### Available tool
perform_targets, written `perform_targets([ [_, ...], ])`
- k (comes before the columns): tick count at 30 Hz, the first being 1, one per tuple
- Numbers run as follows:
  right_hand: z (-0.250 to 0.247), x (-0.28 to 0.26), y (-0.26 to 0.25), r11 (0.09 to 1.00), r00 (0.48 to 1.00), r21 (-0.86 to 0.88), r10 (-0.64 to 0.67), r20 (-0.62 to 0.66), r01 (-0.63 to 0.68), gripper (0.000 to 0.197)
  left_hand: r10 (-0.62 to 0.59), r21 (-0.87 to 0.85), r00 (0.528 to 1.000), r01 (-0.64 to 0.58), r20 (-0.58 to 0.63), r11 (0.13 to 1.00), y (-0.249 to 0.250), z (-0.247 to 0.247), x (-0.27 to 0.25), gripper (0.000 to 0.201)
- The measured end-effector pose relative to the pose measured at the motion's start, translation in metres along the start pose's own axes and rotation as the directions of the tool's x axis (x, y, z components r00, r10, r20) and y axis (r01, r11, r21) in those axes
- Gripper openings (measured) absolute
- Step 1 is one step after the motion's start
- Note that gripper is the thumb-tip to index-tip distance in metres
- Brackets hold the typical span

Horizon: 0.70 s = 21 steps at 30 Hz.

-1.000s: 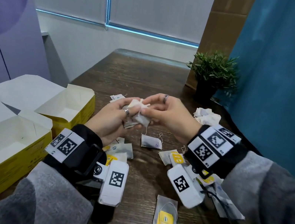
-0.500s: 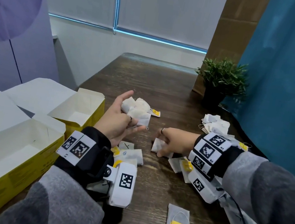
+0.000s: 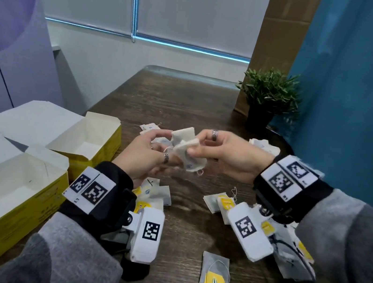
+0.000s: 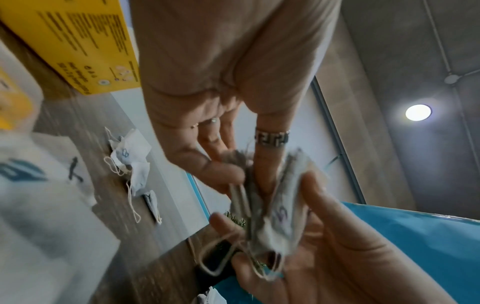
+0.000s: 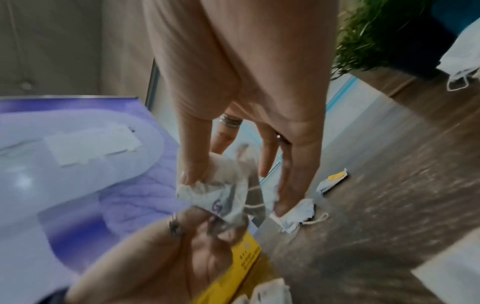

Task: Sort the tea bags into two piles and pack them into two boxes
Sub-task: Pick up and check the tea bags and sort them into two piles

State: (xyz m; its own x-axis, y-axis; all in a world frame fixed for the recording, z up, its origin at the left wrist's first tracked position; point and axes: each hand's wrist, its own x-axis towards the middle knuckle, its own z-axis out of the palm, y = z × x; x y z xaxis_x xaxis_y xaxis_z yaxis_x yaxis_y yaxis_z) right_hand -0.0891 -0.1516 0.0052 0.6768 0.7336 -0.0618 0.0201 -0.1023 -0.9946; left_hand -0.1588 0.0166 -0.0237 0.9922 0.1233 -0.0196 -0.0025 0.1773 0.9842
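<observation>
Above the middle of the table my left hand (image 3: 165,149) grips a small bundle of white tea bags (image 3: 185,147) with blue print. My right hand (image 3: 196,144) pinches a white tea bag against that bundle from the right, thumb below and fingers on top. In the left wrist view the bundle (image 4: 275,205) sits between both hands, its strings hanging in loops. In the right wrist view my thumb and fingers hold the printed bag (image 5: 223,195). Two open yellow boxes stand at the left, the near box (image 3: 28,208) and the far box (image 3: 108,143), both white inside.
Loose tea bags lie scattered: a yellow-tagged one (image 3: 215,279) at the front, heaps under my left wrist (image 3: 155,194) and right wrist (image 3: 216,199), and white ones at the far right (image 3: 265,146). A potted plant (image 3: 268,98) stands at the back right by a blue curtain.
My right hand has lifted off the table with a white tea bag and brought it up to the bundle in my left hand.
</observation>
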Motion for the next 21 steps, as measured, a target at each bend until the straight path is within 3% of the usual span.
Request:
perform_targets([
  [5,-0.003,0.007,0.01,0.994,0.984,-0.104,-0.041,-0.174,0.023,0.022,-0.014,-0.059,0.998,0.018,0.059,0.998,-0.002,0.001,0.001,0.051],
  [8,-0.033,0.012,0.004,0.989,0.955,-0.145,-0.06,-0.292,0.018,0.024,-0.03,-0.036,1.0,0.03,-0.002,0.999,-0.004,0.0,0.005,0.05],
  [11,-0.072,0.015,0.003,0.944,0.909,-0.314,-0.041,-0.414,-0.101,0.024,-0.033,-0.007,0.998,0.032,-0.061,0.999,-0.004,-0.004,0.008,0.042],
  [15,-0.124,0.014,0.014,0.786,0.813,-0.522,-0.043,-0.58,-0.331,0.023,-0.016,0.013,0.993,0.017,-0.113,1.0,-0.002,-0.007,0.009,0.031],
  [18,-0.138,0.014,0.021,0.665,0.793,-0.577,0.039,-0.608,-0.475,0.024,-0.008,0.065,0.987,0.019,-0.164,0.998,0.001,-0.01,0.006,0.021],
  [21,-0.129,0.015,0.015,0.357,0.801,-0.749,-0.004,-0.598,-0.558,0.041,-0.006,0.107,0.984,0.025,-0.179,0.994,0.008,-0.01,0.001,0.019],
])
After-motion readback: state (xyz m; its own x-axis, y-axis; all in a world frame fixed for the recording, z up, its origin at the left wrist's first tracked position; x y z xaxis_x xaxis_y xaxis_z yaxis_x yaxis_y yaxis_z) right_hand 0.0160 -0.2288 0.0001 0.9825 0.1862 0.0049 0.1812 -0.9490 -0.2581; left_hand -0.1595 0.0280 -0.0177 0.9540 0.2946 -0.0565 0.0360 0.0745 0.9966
